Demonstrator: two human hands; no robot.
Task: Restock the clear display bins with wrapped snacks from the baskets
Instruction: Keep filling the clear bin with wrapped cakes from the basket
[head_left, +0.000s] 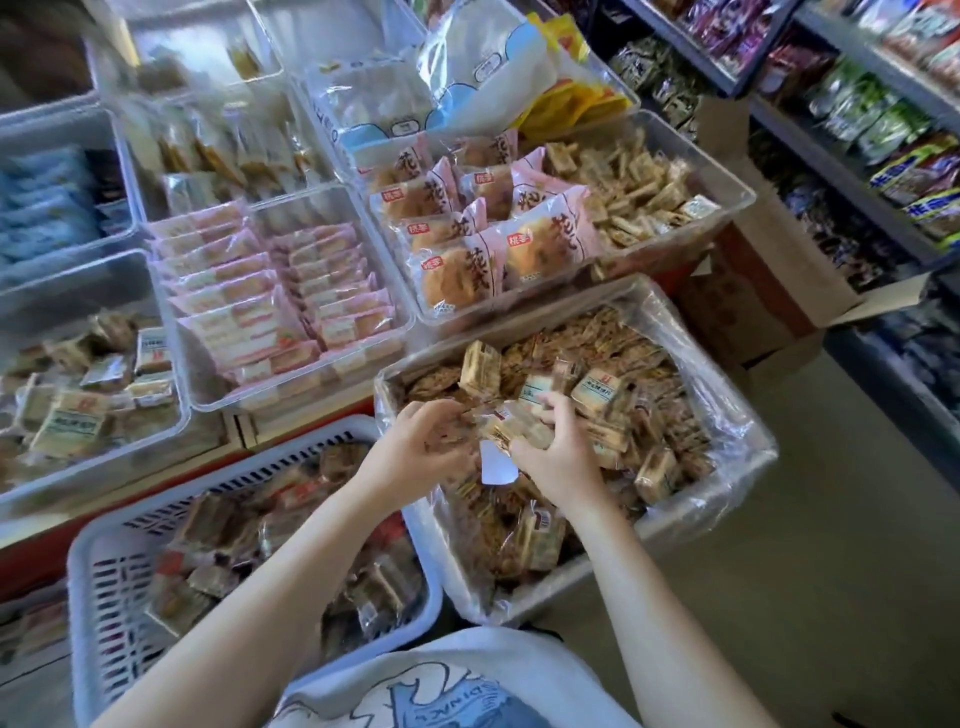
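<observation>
Shop shelves flank a lined basket; both hands, left hand and right hand, clutch snacks, likely bound next for a bin.

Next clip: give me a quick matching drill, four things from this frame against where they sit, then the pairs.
Things:
1. white slotted basket
2. plastic-lined bin
3. pink round-cake packs
4. cardboard box

Places:
A. on the floor by the shelves, right
B. under both hands, lower centre
C. lower left, beside the left forearm
D. clear bin at centre, above the hands

Pairs: 1-C, 2-B, 3-D, 4-A
</observation>
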